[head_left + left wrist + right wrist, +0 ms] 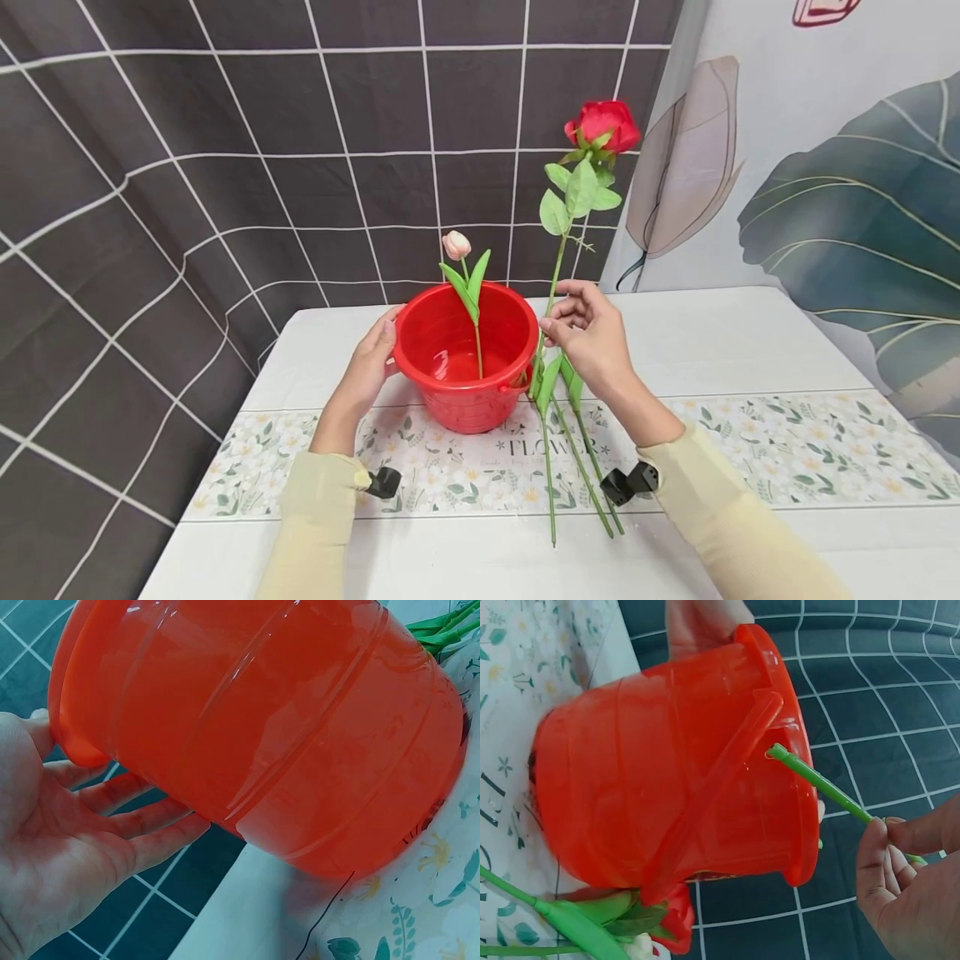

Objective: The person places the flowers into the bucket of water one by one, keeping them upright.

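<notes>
A red plastic bucket (468, 408) stands on the table with one pale pink tulip (456, 245) leaning inside it. My left hand (366, 367) rests against the bucket's left side; in the left wrist view its fingers lie nearly straight under the rim. Thumb and fingers of my right hand (596, 337) pinch the stem of a long red rose (604, 127), held upright at the bucket's right. In the right wrist view, the lower end of the green stem (817, 780) overlaps the outside of the bucket near its rim. The bucket's handle (712, 780) hangs down that side.
Several green flower stems (581, 454) lie on the table right of the bucket, with a red bloom (676, 922) and a whitish one beside it. A floral printed band (787, 450) crosses the white tabletop. Behind hangs a dark gridded cloth (382, 108).
</notes>
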The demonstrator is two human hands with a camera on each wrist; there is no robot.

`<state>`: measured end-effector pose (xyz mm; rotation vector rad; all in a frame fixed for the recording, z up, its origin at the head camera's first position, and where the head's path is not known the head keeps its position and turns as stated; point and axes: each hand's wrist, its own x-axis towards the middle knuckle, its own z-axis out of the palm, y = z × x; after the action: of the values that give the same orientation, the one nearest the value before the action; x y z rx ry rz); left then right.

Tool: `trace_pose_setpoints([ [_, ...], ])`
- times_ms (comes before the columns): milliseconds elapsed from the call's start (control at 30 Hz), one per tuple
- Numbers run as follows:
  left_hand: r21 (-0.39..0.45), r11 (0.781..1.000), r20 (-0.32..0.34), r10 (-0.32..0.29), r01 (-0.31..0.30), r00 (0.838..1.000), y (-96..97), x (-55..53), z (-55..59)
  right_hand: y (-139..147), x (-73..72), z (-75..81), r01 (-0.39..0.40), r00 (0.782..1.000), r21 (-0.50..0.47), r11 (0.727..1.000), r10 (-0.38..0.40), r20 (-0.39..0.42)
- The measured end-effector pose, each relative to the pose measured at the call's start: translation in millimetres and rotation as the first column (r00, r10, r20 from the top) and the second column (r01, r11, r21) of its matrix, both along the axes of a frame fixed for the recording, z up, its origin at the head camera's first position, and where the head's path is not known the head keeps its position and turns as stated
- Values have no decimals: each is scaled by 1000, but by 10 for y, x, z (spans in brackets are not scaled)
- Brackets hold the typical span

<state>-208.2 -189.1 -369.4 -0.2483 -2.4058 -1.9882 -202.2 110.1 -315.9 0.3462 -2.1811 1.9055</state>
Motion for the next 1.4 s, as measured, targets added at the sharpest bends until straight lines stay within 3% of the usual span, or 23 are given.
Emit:
trace_pose_setpoints([
  [900, 2, 1000, 6, 0, 0, 1000, -3, 8, -1, -289, -126, 201, 10, 998, -76, 997, -15, -65],
  [1400, 23, 1000, 25, -7, 6, 1000, 1, 10, 30, -377, -235, 82, 6, 996, -8, 1000, -6, -90],
])
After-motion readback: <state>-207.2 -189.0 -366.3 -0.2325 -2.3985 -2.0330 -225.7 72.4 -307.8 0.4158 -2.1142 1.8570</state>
